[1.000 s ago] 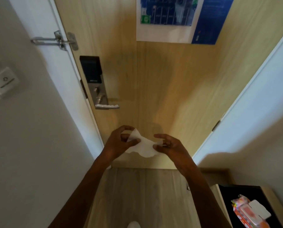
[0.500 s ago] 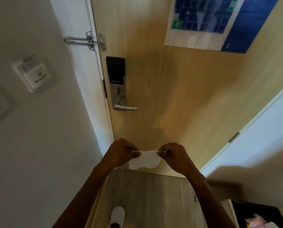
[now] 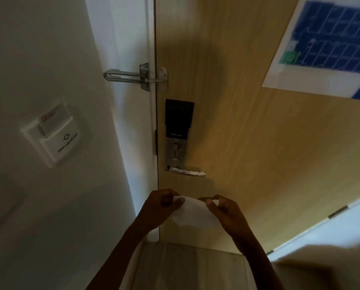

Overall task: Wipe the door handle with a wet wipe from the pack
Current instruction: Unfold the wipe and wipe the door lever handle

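A white wet wipe (image 3: 192,214) hangs stretched between my two hands, just below the door handle. My left hand (image 3: 162,208) pinches its left top corner and my right hand (image 3: 225,212) pinches its right top corner. The silver lever door handle (image 3: 187,171) juts to the right from a metal lock plate with a black panel (image 3: 179,118) on the wooden door (image 3: 248,143). The handle is a short way above my hands and nothing touches it. The wipe pack is out of view.
A silver swing-bar door guard (image 3: 133,77) bridges the door and the white frame above the lock. A white key-card switch (image 3: 53,135) sits on the left wall. A blue floor-plan notice (image 3: 330,45) hangs on the door at the upper right. Wood-look floor (image 3: 191,268) lies below.
The view has swung left and closer to the door; the wipe pack at the lower right has left the frame. Both hands still hold the wipe, now spread a little wider below the handle.
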Action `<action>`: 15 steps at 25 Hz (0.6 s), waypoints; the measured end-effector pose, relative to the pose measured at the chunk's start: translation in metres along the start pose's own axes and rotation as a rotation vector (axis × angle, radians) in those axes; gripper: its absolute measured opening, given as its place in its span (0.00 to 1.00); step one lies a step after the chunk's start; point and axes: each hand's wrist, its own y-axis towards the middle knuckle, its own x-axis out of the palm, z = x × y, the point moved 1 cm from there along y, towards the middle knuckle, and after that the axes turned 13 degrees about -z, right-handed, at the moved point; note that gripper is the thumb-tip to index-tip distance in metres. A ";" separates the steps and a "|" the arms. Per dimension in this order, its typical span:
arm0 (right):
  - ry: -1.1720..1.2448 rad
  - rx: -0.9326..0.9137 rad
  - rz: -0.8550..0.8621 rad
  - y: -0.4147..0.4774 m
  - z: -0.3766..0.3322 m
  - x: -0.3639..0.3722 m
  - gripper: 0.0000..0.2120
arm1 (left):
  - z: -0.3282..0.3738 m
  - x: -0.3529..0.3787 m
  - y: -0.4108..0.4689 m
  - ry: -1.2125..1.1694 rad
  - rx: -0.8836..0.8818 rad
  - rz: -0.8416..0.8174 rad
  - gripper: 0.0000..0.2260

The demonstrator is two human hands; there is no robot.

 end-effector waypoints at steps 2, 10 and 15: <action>0.152 0.000 0.011 0.011 0.005 0.008 0.14 | -0.006 -0.010 0.009 -0.134 -0.036 -0.003 0.06; 0.821 0.229 -0.111 0.025 0.038 0.037 0.24 | -0.019 -0.006 0.032 -0.250 -0.074 -0.077 0.05; 0.842 0.194 -0.130 0.019 0.033 0.033 0.21 | -0.023 -0.011 0.040 -0.236 -0.140 -0.090 0.03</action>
